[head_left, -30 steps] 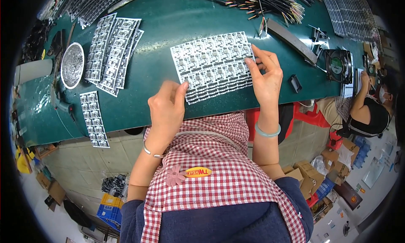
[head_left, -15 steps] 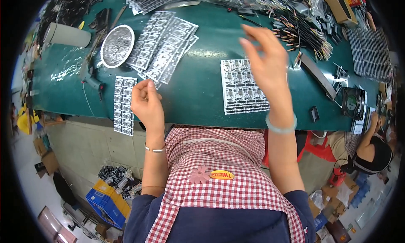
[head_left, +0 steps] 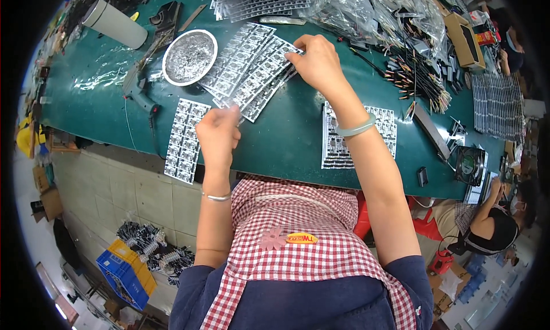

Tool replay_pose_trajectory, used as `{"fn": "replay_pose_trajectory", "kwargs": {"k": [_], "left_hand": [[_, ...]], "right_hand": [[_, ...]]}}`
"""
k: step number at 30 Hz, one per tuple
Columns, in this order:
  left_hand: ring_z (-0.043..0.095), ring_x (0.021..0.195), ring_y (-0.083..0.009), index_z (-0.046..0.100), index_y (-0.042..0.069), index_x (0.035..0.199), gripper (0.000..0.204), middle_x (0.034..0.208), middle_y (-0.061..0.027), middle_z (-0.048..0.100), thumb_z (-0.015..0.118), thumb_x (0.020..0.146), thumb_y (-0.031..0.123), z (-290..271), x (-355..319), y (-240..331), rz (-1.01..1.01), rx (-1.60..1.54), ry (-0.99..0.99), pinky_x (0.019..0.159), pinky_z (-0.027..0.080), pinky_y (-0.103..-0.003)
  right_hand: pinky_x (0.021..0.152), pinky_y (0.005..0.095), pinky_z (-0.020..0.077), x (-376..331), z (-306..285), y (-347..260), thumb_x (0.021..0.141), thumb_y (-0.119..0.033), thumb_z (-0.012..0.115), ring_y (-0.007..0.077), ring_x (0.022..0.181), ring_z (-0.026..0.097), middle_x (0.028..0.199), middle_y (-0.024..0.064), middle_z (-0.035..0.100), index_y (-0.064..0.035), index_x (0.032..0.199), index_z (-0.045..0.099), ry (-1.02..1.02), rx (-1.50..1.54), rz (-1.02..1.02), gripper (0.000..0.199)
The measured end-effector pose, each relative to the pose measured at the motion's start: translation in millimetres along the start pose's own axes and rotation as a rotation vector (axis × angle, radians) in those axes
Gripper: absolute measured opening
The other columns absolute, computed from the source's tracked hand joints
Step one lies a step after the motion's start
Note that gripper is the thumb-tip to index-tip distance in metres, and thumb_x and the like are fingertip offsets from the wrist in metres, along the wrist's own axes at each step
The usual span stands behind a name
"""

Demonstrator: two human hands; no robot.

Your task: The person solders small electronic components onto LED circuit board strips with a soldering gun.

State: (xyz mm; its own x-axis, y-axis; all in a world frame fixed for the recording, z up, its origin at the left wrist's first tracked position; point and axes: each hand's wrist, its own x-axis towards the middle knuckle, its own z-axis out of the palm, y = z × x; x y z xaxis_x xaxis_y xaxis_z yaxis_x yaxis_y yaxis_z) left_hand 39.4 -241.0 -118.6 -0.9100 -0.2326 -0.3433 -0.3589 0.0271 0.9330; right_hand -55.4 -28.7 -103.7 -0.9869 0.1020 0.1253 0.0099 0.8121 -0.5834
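Note:
Several white-and-black printed circuit board panels (head_left: 260,81) lie fanned out and overlapping on the green table. My right hand (head_left: 318,61) is closed in a pinch at the far right corner of a panel in this fan. At the near end of the fan is my left hand (head_left: 217,132), its fingers curled and its thumb slightly blurred; I cannot make out what they hold, if anything. Beside my left hand, a single panel (head_left: 186,141) juts over the table's near edge. Under my right forearm lies a squared stack of panels (head_left: 372,129), partly covered.
A white-rimmed round dish (head_left: 189,58) with grey shiny contents stands left of the fan, near a soldering iron-like tool (head_left: 140,95) and a grey cylinder (head_left: 114,23). Black cables (head_left: 421,81) with bare ends heap at right. More panels (head_left: 260,3) sit at the back.
My right hand has moved left from above the squared stack to the fan's far corner and closed there. My left hand stays near the fan's near end. The whole view has shifted slightly.

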Motion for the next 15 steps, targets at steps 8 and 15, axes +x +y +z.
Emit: {"fn": "replay_pose_trajectory", "kwargs": {"k": [8,15], "left_hand": [[0.044,0.043,-0.0041,0.059,0.001,0.081,0.017,0.063,-0.002,0.056,0.07,0.089,0.012,2,-37,4,-0.127,-0.381,-0.127,0.035,0.028,-0.019],[0.048,0.047,-0.0041,0.059,0.001,0.083,0.016,0.063,-0.0006,0.057,0.071,0.088,0.01,53,-73,2,-0.017,-0.117,-0.342,0.041,0.034,-0.019]], "right_hand": [[0.067,0.0329,0.0513,-54,-52,14,0.077,-0.013,0.074,0.021,0.071,0.065,0.079,0.0152,0.068,0.0048,0.094,0.067,0.049,0.397,0.177,0.025],[0.065,0.025,0.0466,-156,-101,65,0.08,-0.003,0.072,0.01,0.074,0.056,0.086,0.0058,0.064,0.0049,0.095,0.067,0.362,0.655,0.335,0.018]]}}
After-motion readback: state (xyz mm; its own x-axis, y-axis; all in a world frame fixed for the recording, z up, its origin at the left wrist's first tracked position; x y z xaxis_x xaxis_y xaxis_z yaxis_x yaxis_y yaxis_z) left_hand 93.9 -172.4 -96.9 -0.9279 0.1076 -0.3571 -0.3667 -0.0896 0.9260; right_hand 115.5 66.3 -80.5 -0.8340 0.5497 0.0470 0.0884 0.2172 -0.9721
